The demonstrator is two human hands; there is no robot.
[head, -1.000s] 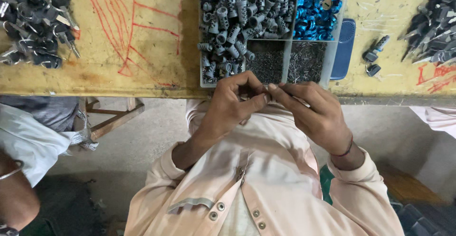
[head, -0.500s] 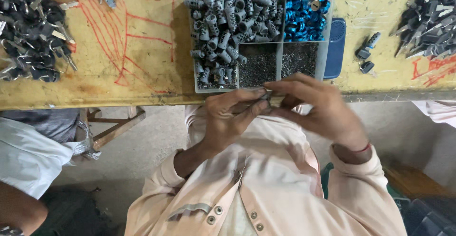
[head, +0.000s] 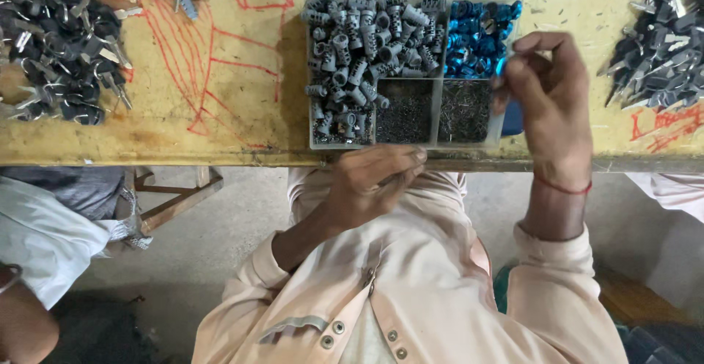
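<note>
My left hand (head: pixel 378 181) hovers just below the table edge, its fingers pinched on a small thin metal piece (head: pixel 400 176). My right hand (head: pixel 546 93) reaches over the clear compartment tray (head: pixel 437 144), fingertips at the blue caps (head: pixel 477 38) in the far right compartment; whether it grips one I cannot tell. The tray also holds grey ribbed cylinders (head: pixel 359 49) on the left and two compartments of tiny dark pins (head: pixel 440 111) at the near side.
The yellow worktable (head: pixel 220 93) carries red scribbles. Piles of dark keys lie at the left (head: pixel 59 49) and right (head: pixel 656 49). Another person's arm and white sleeve (head: pixel 37 247) show at the lower left. A wooden stool frame (head: pixel 176 195) stands below the table.
My hands were together in front of my chest. The right hand has left the left one and moved up to the blue caps; the left hand stays low with the small piece.
</note>
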